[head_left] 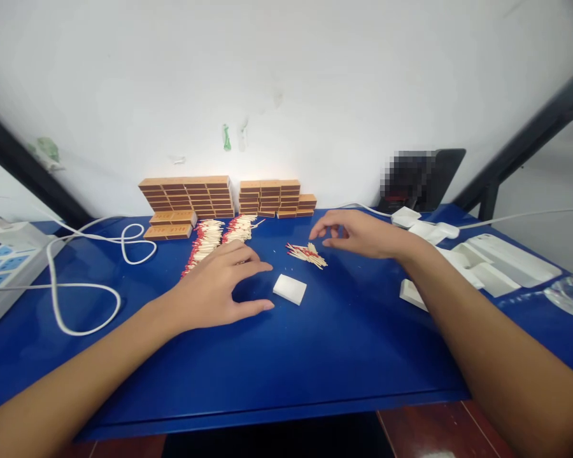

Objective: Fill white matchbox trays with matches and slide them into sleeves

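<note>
This is an indoor work corner, whether home or workshop unclear: a glossy blue bench (344, 356) with slanting black bars (28, 166), a marked white wall (315, 83), a white multi-socket power strip (16, 270), reddish-brown floor tiles (424, 429).

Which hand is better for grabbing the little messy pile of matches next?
Probably the right hand: its fingertips are right beside the small match pile, with a gap between thumb and fingers. The left hand is farther away, nearer the white rectangular piece.
</note>
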`<state>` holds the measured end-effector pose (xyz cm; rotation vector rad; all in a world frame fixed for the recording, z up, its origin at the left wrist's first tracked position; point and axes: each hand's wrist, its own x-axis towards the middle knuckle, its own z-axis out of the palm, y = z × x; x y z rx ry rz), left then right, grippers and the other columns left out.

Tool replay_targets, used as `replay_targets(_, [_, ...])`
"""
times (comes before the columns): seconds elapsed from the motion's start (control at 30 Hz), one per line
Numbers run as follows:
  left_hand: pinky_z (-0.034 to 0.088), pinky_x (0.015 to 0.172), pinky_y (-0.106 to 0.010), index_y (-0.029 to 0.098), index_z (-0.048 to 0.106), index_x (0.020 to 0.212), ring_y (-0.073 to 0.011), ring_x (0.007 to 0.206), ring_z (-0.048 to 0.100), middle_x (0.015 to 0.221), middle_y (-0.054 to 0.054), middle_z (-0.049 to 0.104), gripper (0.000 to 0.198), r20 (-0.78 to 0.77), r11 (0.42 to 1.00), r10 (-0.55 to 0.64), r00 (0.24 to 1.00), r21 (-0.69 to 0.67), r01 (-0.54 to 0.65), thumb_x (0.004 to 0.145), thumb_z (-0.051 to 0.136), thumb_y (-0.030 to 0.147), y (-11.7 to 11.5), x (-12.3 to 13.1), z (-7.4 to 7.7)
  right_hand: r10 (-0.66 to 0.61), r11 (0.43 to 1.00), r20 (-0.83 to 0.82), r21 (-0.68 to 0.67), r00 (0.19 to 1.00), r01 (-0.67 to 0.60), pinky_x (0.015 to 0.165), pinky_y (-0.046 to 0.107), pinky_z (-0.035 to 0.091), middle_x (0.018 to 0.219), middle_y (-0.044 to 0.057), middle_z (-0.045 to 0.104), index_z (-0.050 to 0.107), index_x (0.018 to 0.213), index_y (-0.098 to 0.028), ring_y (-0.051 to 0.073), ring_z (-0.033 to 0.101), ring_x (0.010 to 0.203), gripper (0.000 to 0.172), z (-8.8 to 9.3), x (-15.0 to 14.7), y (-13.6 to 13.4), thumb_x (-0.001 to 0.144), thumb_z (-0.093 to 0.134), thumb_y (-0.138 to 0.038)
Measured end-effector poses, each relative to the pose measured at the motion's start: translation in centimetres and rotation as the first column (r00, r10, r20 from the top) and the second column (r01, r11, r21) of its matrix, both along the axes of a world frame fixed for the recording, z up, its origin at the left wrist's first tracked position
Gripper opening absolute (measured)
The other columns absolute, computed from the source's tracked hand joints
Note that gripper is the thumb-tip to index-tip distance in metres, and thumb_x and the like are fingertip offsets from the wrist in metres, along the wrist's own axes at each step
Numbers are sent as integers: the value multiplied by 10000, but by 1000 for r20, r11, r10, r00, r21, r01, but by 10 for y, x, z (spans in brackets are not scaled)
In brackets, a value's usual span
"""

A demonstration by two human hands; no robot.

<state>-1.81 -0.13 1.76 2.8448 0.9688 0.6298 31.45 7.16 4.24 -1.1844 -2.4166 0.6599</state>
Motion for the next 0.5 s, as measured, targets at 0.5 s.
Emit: replay_targets(0.5, [554,1037,-465,247,748,1293,-286,1160,662,1187,-103,731,346,-9,1000,9,1000,12,-9,1005,708,436,4,-1,-4,96,993,27,-75,995,-94,788,358,494,1080,71,748,828,1027,-273,217,640,891,221,-16,5,14,900,749,-435])
